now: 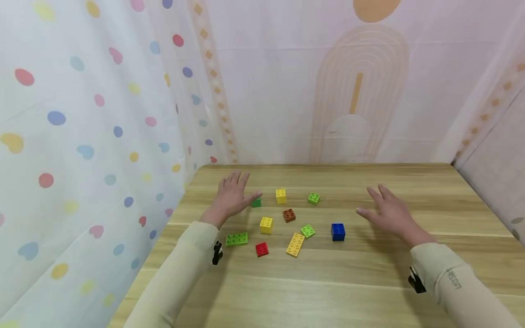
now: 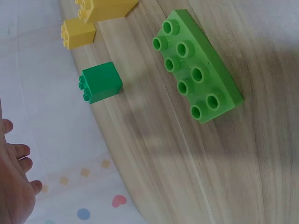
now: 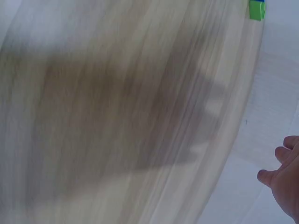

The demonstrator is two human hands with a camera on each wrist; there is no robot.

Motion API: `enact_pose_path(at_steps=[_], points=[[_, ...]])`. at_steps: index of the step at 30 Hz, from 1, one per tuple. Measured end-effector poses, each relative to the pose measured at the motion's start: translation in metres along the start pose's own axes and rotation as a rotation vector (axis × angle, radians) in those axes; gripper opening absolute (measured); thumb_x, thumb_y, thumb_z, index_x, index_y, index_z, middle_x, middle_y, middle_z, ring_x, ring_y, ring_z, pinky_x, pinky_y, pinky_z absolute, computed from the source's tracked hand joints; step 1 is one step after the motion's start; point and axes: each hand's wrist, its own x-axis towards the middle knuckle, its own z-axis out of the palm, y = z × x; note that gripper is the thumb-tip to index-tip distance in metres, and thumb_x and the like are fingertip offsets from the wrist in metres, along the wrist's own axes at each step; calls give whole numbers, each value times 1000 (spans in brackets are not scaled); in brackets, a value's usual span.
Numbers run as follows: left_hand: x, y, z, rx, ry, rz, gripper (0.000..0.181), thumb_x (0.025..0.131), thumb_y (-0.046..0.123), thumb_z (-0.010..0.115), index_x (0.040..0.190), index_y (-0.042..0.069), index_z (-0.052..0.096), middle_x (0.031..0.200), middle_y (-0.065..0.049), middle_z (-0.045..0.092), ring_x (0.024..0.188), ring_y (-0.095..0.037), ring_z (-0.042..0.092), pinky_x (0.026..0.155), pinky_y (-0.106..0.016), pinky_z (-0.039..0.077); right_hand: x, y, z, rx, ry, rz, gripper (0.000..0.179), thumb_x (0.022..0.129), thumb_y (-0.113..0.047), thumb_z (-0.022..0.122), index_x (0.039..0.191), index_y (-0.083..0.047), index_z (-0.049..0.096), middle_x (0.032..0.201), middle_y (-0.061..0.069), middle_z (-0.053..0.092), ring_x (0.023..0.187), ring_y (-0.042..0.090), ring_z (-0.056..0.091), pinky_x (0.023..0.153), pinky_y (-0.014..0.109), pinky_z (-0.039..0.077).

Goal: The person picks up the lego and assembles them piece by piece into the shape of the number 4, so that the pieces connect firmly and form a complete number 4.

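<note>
Fingers spread, my left hand (image 1: 231,199) hovers above the left part of the table and holds nothing. Its thumb partly hides a dark green building brick (image 1: 256,202) in the head view; the left wrist view shows that brick whole, apart from the hand. A light green eight-stud brick (image 1: 237,239) lies nearer me, by the left wrist. My right hand (image 1: 389,213), also empty with its fingers extended, is over the table on the right. Closest to it is a blue brick (image 1: 338,232), a little to its left. The hand's shadow falls on bare wood in the right wrist view.
Between the hands lie two yellow bricks (image 1: 280,196), a brown brick (image 1: 289,215), a flat red brick (image 1: 262,249), a long pale-yellow brick (image 1: 295,245) and two small lime bricks (image 1: 313,198). The wooden table (image 1: 328,291) meets patterned curtains (image 1: 279,100) behind and at left.
</note>
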Motion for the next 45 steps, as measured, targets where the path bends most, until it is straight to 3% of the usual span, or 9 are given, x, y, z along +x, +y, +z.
enact_pose_path(at_steps=[8,21,26,37,45], points=[[-10,4,0,-138,-14,9,84,98,60,49,157,7,23,160,-23,18,147,-41,14,117,-56,9,-5,-9,16,181,-45,-2,84,99,-52,54,154,4,23,155,36,16,138,59,17,104,73,20],[-14,11,6,-328,-27,-1,81,95,54,59,157,12,28,159,-17,27,145,-38,24,113,-57,22,-13,-14,35,317,-52,6,78,100,-46,56,152,6,30,152,34,27,137,55,25,105,69,24],[-16,11,10,-413,-34,17,80,94,50,64,156,12,31,158,-15,31,144,-37,27,114,-55,23,-13,-18,40,374,-60,-4,76,99,-42,59,150,8,31,151,31,34,134,52,35,104,63,33],[-24,15,22,-541,-97,-34,81,90,50,69,155,19,34,150,-10,44,134,-34,43,104,-54,39,-11,-22,50,530,-155,102,82,93,-43,68,152,1,32,150,27,38,133,48,42,105,58,36],[-29,14,29,-603,-163,-16,84,87,52,72,155,20,35,148,-10,47,133,-29,45,103,-50,42,-10,-23,58,591,-160,104,76,91,-36,73,147,4,40,144,26,46,130,44,46,105,56,37]])
